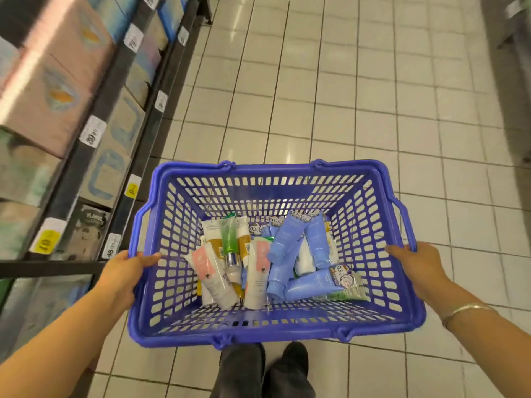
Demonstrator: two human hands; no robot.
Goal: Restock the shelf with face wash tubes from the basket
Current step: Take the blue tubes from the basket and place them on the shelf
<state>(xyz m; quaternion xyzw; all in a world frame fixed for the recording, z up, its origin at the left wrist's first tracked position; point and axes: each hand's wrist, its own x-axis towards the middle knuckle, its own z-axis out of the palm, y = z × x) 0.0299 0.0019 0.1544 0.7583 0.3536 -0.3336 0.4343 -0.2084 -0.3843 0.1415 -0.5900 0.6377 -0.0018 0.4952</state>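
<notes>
shelf point(86, 156) boxes: motion-blurred | price tags point(92, 135): partly unreadable | lower tubes point(238, 285): buried

A: What does the basket point(370, 225) look like?

B: Blue plastic with slotted walls, its handles folded down along the rim, held level above the tiled floor.

A: And the face wash tubes point(267, 259)?

B: Heaped loosely on its bottom: white ones with pink labels at the left, a clear green one standing among them, pale blue ones leaning at the right.

A: The shelf point(94, 116)?

B: Dark, along the left, packed with boxes.
</notes>
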